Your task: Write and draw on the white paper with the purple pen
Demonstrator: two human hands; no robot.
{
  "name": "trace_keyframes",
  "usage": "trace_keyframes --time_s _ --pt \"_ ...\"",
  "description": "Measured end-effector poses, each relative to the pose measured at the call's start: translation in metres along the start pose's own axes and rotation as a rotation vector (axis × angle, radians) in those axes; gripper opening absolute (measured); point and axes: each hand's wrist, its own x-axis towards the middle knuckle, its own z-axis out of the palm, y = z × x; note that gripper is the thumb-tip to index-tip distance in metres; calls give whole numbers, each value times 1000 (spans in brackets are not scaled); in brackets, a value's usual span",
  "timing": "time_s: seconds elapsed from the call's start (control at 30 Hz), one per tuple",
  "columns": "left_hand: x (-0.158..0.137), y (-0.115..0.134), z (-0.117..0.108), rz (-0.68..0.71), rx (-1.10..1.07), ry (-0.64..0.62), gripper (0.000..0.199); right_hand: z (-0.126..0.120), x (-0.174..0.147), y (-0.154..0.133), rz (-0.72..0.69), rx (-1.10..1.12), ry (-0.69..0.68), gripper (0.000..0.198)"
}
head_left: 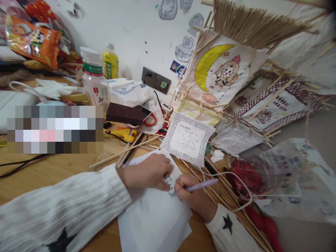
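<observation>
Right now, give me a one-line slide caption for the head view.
Left hand steadies white paper while right hand writes with a lilac pen, beside a stick lantern.

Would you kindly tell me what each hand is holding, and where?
Right hand grips a purple pen near its tip; left hand presses flat on the paper.

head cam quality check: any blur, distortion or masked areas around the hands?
Head view: the left hand, right hand and purple pen over the white paper are fairly sharp; edges bend wide-angle, the stick lantern and plastic bag at right smear; a pixelated block masks the left; lighting soft, no hard glare.
</observation>
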Motion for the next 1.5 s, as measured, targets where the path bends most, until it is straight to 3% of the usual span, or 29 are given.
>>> trace_keyframes --time_s 0.33,0.77,1.5 --pt "1 -2 2 6 10 30 30 -3 4 -9 -72 -79 -13 25" --pt "0 -3 4 26 -6 63 29 0 3 0 24 21 -36 29" --pt "0 -1 1 5 7 28 30 -1 4 1 40 69 -54 25"
